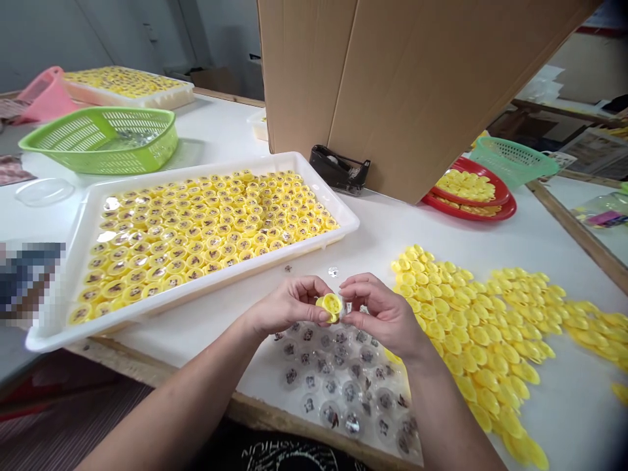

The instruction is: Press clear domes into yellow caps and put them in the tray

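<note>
My left hand (297, 304) pinches a small round yellow plastic cap (332, 305) between thumb and fingers, above the near part of the table. Just to its right, my right hand (380, 311) has its thumb and fingers curled together close to the cap. A small clear glint shows at its fingertips, too small to name. Beneath both hands lie several clear round discs (350, 392) with little dark printed pictures. A pile of loose yellow caps (456, 314) spreads to the right of my right forearm.
A white tray (196, 278) of yellow pieces with pictures stands left. Behind it are a green basket (142, 160), pink basket (46, 95) and another filled tray (171, 98). A black tape dispenser (338, 170) sits by a tall cardboard box (392, 85); red plates (507, 206) are right.
</note>
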Tool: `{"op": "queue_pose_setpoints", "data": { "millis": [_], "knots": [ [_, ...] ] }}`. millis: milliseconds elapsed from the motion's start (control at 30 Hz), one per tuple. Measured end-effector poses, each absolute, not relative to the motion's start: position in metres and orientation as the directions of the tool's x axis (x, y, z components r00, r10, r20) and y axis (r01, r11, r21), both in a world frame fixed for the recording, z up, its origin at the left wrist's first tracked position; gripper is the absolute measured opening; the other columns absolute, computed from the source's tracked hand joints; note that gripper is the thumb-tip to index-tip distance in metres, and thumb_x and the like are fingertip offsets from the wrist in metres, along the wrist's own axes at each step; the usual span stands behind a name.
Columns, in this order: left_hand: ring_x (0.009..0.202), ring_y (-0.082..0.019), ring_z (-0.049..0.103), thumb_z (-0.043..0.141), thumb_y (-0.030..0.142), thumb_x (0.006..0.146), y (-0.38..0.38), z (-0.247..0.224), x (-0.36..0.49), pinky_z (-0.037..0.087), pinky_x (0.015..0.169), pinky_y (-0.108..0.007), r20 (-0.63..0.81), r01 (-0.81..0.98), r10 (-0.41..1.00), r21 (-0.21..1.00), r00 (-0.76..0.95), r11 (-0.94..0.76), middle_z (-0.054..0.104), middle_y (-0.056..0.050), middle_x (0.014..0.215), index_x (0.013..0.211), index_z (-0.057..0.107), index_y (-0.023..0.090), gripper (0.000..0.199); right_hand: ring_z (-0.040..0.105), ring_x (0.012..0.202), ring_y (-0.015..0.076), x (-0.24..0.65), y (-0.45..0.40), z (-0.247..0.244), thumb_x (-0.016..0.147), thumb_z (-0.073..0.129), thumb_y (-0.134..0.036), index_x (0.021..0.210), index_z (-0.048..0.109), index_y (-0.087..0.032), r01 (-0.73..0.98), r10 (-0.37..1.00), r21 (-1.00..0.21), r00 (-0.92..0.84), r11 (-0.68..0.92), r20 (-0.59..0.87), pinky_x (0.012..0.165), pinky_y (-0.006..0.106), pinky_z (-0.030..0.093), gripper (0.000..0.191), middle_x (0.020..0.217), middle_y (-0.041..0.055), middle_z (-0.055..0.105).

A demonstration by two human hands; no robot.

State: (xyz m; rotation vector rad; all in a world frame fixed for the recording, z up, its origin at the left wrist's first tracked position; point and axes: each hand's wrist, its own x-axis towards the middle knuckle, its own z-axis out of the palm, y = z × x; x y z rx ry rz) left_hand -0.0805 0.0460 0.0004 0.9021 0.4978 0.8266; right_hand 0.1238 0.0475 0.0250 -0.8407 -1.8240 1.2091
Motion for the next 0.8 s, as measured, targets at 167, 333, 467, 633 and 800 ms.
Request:
{"op": "queue_pose_setpoints", "data": {
  "millis": [167, 333, 467, 633, 800],
  "knots": [
    [0.074, -0.016, 0.065, 0.072, 0.026, 0.074, 0.043, 0.002, -0.078, 0.053, 0.071, -0.028, -0.089, -0.452, 0.779, 0.771, 0.62, 0.448, 0.065, -0.006, 0.084, 0.09, 0.061, 0.012, 0.024, 0.058, 0.079, 0.0147, 0.12, 0.044, 0.032, 0.077, 0.065, -0.014, 0.1, 0.062, -0.022, 0.15, 0.844, -0.932, -0.488, 0.331, 0.222, 0.069, 0.03, 0.051, 0.024, 0.095, 0.004, 0.059],
    [0.076, -0.02, 0.068, 0.063, 0.036, 0.081, 0.04, 0.001, -0.069, 0.056, 0.066, -0.028, -0.106, -0.532, 0.787, 0.682, 0.608, 0.502, 0.065, -0.008, 0.084, 0.094, 0.053, 0.015, 0.027, 0.059, 0.083, 0.016, 0.117, 0.042, 0.038, 0.079, 0.061, -0.013, 0.1, 0.063, -0.021, 0.249, 0.822, -0.847, -0.472, 0.47, 0.318, 0.069, 0.03, 0.051, 0.022, 0.094, 0.0051, 0.061],
    [0.065, -0.015, 0.067, 0.06, 0.032, 0.083, 0.04, -0.001, -0.066, 0.053, 0.054, -0.019, -0.083, -0.592, 0.823, 0.654, 0.562, 0.471, 0.065, -0.005, 0.078, 0.093, 0.048, 0.018, 0.021, 0.058, 0.086, 0.0164, 0.116, 0.04, 0.041, 0.079, 0.059, -0.011, 0.101, 0.061, -0.021, 0.281, 0.795, -0.781, -0.452, 0.558, 0.406, 0.07, 0.03, 0.051, 0.024, 0.095, 0.0052, 0.062],
    [0.066, -0.015, 0.067, 0.067, 0.031, 0.078, 0.041, -0.004, -0.068, 0.051, 0.052, -0.017, -0.071, -0.596, 0.829, 0.662, 0.554, 0.455, 0.065, -0.005, 0.078, 0.089, 0.053, 0.015, 0.024, 0.058, 0.083, 0.016, 0.115, 0.04, 0.044, 0.078, 0.061, -0.011, 0.1, 0.06, -0.021, 0.306, 0.794, -0.761, -0.44, 0.572, 0.42, 0.069, 0.03, 0.051, 0.024, 0.094, 0.0044, 0.06],
    [0.059, -0.013, 0.065, 0.068, 0.035, 0.076, 0.042, -0.006, -0.067, 0.048, 0.047, -0.014, -0.109, -0.584, 0.835, 0.666, 0.54, 0.464, 0.065, -0.006, 0.078, 0.099, 0.059, 0.014, 0.033, 0.058, 0.082, 0.0162, 0.117, 0.04, 0.043, 0.078, 0.06, -0.011, 0.102, 0.06, -0.022, 0.325, 0.787, -0.747, -0.462, 0.58, 0.41, 0.069, 0.031, 0.052, 0.026, 0.097, 0.0054, 0.06]
  ]
}}
